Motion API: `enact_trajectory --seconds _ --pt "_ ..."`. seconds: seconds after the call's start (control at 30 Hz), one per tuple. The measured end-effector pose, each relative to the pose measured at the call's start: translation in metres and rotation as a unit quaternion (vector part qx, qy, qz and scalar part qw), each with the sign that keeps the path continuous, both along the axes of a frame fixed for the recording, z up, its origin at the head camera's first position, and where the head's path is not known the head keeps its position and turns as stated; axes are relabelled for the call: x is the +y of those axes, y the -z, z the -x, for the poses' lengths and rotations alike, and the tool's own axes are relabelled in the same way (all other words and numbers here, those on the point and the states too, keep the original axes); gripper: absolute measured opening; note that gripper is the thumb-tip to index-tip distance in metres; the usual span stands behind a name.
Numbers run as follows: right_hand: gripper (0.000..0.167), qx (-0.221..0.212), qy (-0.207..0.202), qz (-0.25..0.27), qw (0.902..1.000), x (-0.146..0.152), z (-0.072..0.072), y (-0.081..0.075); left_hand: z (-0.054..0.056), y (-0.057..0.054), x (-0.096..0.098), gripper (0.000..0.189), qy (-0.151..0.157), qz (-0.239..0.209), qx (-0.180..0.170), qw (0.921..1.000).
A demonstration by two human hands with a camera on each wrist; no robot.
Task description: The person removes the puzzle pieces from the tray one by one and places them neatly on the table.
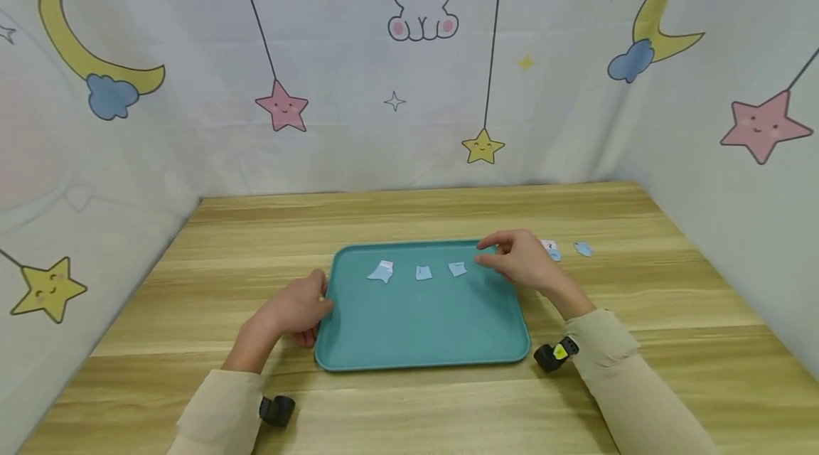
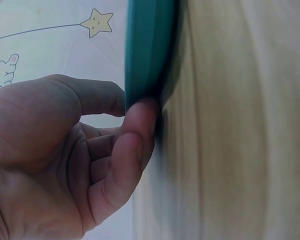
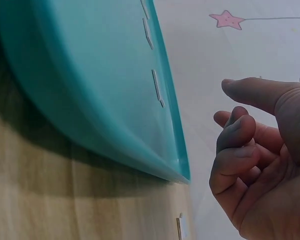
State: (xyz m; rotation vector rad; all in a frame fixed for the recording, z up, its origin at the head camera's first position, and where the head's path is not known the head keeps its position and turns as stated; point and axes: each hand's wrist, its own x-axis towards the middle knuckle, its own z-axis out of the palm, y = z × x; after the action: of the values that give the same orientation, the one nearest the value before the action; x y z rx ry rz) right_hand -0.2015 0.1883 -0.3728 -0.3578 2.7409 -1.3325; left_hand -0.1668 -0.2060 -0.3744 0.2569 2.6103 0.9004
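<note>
A teal tray [image 1: 422,327] lies on the wooden table. My left hand [image 1: 301,306] holds its left side, the thumb at the rim and the curled fingers [image 2: 140,117] at the underside in the left wrist view. Along the back of the tray lie three light-blue flat pieces with torn-looking edges: a larger one [image 1: 382,271] with a whitish end, a small squarish one [image 1: 424,273], and another small one [image 1: 457,269]. My right hand [image 1: 521,259] hovers over the tray's back right corner, thumb [image 3: 250,92] and fingers apart with nothing between them.
Right of the tray, on the table [image 1: 640,284], lie a white-and-blue piece [image 1: 552,252], partly behind my right hand, and a small blue one [image 1: 583,249]. A white cloth backdrop [image 1: 345,149] with cartoon prints encloses the table's back and sides.
</note>
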Motion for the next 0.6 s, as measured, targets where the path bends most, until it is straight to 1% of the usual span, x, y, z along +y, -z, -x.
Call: enact_trajectory --seconds 0.13,0.33,0.6 --pt "0.036 -0.007 0.005 -0.006 0.9999 -0.0001 -0.0005 -0.0008 0.0008 0.0007 -0.0009 0.007 0.001 0.0 0.001 1.0" --pt "0.037 -0.03 0.021 0.002 0.9993 -0.0033 0.001 -0.0022 0.0016 0.0006 -0.0013 0.007 -0.002 0.003 0.0 1.0" --pt "0.038 -0.067 0.015 0.001 0.9977 -0.0094 0.0091 -0.0011 0.0009 0.001 -0.001 0.005 -0.003 0.006 0.0 1.0"
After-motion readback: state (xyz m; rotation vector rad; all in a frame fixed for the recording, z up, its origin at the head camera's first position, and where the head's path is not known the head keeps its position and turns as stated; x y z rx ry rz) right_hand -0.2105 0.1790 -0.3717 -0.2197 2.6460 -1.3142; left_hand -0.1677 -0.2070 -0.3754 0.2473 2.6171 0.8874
